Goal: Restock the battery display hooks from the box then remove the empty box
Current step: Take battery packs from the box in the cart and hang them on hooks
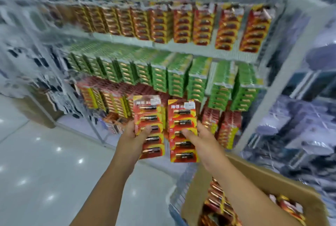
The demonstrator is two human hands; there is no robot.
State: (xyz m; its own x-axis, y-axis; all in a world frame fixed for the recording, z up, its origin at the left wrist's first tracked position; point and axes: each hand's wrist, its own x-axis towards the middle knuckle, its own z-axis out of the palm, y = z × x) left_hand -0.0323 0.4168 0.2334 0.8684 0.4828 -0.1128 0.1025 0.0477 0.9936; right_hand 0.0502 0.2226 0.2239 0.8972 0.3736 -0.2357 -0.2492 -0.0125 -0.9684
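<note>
My left hand (133, 135) grips a red and yellow battery strip pack (149, 116), thumb across its front. My right hand (201, 140) grips a second red battery pack (182, 114) the same way. Both packs are held upright in front of the lowest row of red packs on the display hooks (112, 102). A brown cardboard box (258, 176) sits at the bottom right under my right forearm, with several red battery packs (218, 200) inside it.
The white display rack (181, 47) carries a top row of red packs (183, 23) and a middle row of green packs (178, 74). A glossy tiled floor (45, 162) spreads to the left. The box appears to rest in a wire cart (179, 193). The picture is blurred.
</note>
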